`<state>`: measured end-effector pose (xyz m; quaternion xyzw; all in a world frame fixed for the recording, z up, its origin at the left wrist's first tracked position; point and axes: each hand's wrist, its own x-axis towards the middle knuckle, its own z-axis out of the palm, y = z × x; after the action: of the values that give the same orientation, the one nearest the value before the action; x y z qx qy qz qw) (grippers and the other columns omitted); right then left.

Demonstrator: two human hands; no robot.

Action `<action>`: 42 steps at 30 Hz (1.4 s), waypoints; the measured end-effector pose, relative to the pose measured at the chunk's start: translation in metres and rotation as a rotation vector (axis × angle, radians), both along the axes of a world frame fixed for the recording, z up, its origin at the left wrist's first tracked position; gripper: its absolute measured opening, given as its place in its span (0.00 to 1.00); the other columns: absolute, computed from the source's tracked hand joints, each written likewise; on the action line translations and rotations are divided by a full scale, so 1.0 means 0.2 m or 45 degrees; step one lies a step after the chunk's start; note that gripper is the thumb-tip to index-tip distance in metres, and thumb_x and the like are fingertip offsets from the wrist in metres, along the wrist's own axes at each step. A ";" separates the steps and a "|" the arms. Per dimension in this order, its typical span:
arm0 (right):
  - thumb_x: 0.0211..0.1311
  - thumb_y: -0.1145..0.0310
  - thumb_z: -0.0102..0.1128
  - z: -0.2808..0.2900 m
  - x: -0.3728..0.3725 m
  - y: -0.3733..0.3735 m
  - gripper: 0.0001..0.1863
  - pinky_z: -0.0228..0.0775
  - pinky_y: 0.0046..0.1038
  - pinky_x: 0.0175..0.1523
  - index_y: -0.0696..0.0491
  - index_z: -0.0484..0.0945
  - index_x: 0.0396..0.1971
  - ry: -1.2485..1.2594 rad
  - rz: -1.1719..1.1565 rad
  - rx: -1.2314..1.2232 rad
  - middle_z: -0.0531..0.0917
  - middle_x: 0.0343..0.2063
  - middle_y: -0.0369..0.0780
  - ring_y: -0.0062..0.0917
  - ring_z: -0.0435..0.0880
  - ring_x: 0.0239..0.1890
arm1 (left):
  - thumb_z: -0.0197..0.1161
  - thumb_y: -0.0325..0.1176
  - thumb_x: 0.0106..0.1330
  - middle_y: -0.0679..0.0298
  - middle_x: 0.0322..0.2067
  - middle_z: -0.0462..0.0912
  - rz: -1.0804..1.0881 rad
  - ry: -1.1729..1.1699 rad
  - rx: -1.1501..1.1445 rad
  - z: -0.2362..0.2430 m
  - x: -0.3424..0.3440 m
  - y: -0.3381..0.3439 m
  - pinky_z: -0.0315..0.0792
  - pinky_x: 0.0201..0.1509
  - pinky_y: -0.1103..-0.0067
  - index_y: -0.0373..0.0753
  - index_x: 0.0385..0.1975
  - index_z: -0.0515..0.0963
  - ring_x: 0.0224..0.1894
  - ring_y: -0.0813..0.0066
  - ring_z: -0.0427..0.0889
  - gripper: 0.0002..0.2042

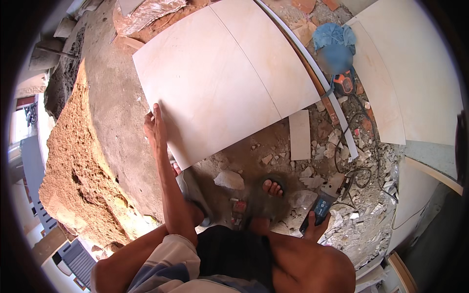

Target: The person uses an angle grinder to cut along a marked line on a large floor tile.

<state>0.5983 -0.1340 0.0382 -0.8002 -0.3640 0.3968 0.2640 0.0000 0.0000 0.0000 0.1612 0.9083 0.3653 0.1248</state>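
A large cream tile spans the middle, crossed by a thin dark line toward its right part; I cannot tell whether the line is a mark, a cut or a joint. My left hand grips the tile's left edge near its lower corner, one digit lying on top and the others partly hidden at the edge. Lower right, my right hand is wrapped round the dark body of a handheld power cutter, which has a metal plate at its front. The cutter is apart from the tile.
A narrow tile strip lies below the tile's edge. Right of it are a long white strip, an orange tool, blue bundled cloth, a dark cable and rubble. A sand heap rises at left; large tiles stand at right.
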 end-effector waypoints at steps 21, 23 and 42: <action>0.51 0.62 0.81 0.61 -0.54 0.97 0.39 0.84 0.35 0.43 0.62 0.70 0.60 1.000 0.615 0.209 0.86 0.35 0.46 0.32 0.89 0.34 | 0.66 0.58 0.77 0.64 0.18 0.76 0.098 0.073 0.246 0.04 0.14 -0.18 0.61 0.25 0.73 0.25 0.40 0.82 0.21 0.79 0.67 0.31; 0.51 0.62 0.81 0.67 -0.50 1.02 0.40 0.85 0.35 0.43 0.63 0.70 0.60 0.990 0.608 0.125 0.86 0.35 0.46 0.32 0.90 0.34 | 0.65 0.58 0.77 0.64 0.19 0.77 0.023 0.046 0.163 -0.05 0.13 -0.16 0.62 0.25 0.73 0.25 0.41 0.82 0.22 0.79 0.68 0.31; 0.64 0.58 0.72 0.33 -1.29 1.06 0.46 0.87 0.41 0.35 0.63 0.51 0.68 2.987 0.921 -0.720 0.81 0.35 0.53 0.43 0.87 0.30 | 0.44 0.67 0.82 0.57 0.50 0.83 -0.669 -1.751 0.830 0.66 1.06 0.04 0.76 0.58 0.77 0.29 0.66 0.73 0.50 0.76 0.81 0.40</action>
<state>0.3402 0.0788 0.1047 0.1497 -0.0114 0.9808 0.1240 0.2122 0.0075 0.1325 0.1370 0.4081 0.5882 0.6846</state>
